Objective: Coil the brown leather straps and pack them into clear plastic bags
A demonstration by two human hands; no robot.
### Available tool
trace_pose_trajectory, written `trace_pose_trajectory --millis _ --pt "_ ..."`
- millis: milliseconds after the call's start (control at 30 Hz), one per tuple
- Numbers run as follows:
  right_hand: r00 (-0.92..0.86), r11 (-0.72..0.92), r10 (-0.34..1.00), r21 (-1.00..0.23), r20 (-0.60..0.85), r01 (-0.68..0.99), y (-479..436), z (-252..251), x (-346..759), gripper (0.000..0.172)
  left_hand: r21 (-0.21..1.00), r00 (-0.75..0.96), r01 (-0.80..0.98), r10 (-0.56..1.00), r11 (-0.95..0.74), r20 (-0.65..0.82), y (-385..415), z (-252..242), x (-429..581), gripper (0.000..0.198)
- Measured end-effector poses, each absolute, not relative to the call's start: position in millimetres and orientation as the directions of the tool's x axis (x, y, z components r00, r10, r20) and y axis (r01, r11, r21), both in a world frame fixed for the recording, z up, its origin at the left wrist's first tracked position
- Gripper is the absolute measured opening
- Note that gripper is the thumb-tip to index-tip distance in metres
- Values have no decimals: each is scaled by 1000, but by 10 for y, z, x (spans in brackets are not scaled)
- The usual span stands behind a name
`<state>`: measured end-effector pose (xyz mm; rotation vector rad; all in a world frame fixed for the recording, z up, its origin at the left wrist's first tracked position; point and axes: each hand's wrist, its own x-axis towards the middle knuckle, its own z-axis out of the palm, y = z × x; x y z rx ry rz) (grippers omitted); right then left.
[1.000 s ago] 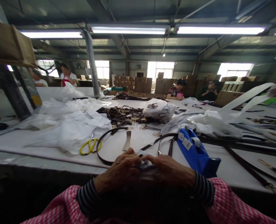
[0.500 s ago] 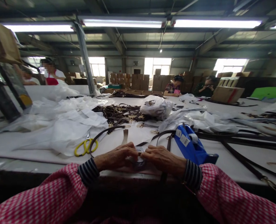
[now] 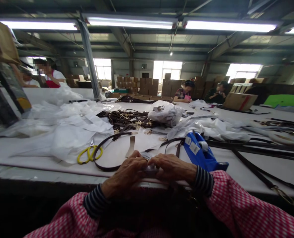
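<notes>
My left hand and my right hand meet at the table's front edge, fingers bent and closed. Between them is a bit of clear, greyish plastic wrapping, mostly covered by my fingers. A dark brown strap curves in a loop on the left and runs in under my left hand. Just beyond my fingers lies a short grey-brown strip. To the left are yellow-handled scissors. A blue tape dispenser stands beside my right hand, with dark straps around it.
Behind lie a heap of dark straps with gold clasps and a white plastic bag. White sheets cover the left side. Long dark straps stretch along the right. Several co-workers sit or stand farther off, near cardboard boxes.
Both hands have drawn closer together and my left hand has turned, its wrist lower. More of the strap's loop now shows beside it. The view has shifted slightly.
</notes>
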<state>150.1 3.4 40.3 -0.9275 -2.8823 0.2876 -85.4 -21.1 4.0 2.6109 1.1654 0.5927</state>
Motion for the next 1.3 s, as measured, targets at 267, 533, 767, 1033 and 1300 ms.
trace_pose_trajectory --millis 267,533,767,1033,1300 --pt "-790 778 612 -216 42 591 140 373 1390 24 363 648 635 726 -682 231 -190 274 -952 13" --pt "-736 725 673 -263 77 636 109 309 1370 22 273 285 892 917 -360 280 -418 32 -446 16" --pt "-715 686 689 -422 116 592 123 281 1391 30 258 270 904 924 -340 270 -414 34 -431 13" --pt "-640 604 753 -542 150 584 85 183 1431 33 285 314 876 909 -389 273 -393 19 -494 12" --pt "-709 659 693 -512 129 551 357 478 1412 4 253 392 829 842 -498 371 -362 -136 -532 12"
